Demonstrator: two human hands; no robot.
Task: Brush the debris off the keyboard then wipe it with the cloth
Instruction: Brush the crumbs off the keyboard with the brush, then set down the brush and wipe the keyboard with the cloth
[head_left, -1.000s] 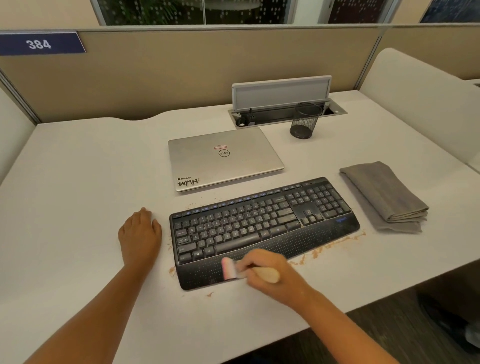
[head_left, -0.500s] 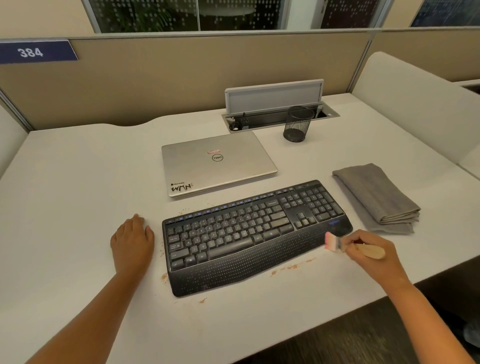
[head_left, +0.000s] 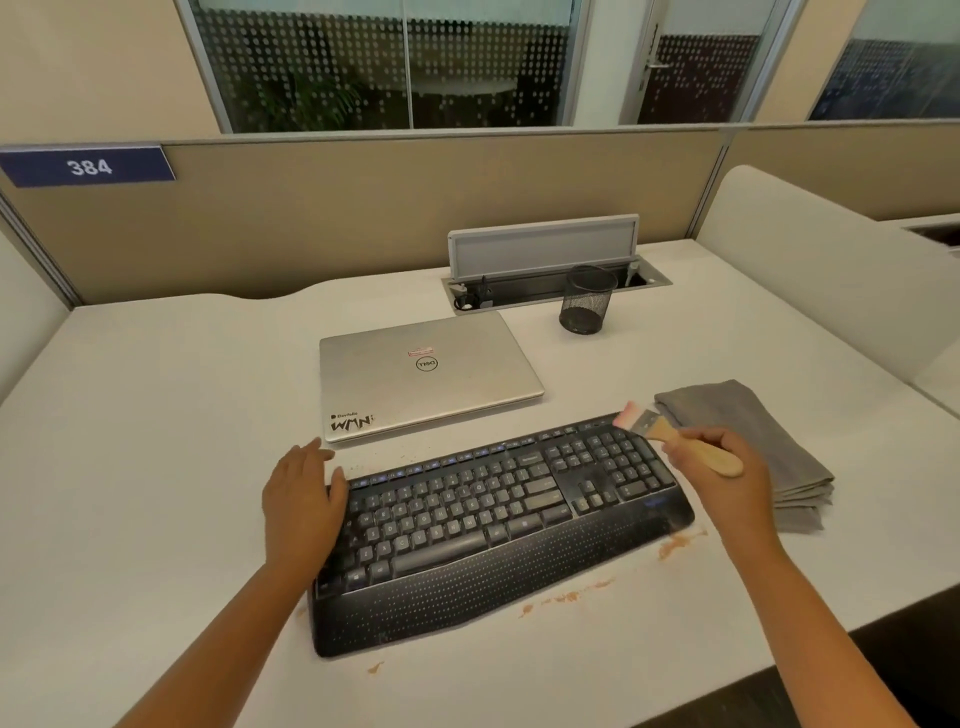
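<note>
Two steps make up the task, and the first, brushing, is judged to be in hand. The small wooden-handled brush with pale pink bristles (head_left: 670, 434) is gripped by the right hand (head_left: 727, 483), its bristles set at the far right corner of the black keyboard (head_left: 498, 525). The left hand (head_left: 304, 506) is laid flat, fingers straight, on the keyboard's left end (steadying it, probably). Orange debris (head_left: 678, 543) is strewn on the white worktop (head_left: 156, 467) along its near edge. Next, the folded grey cloth (head_left: 753, 441), just right of the keyboard, must be taken up.
</note>
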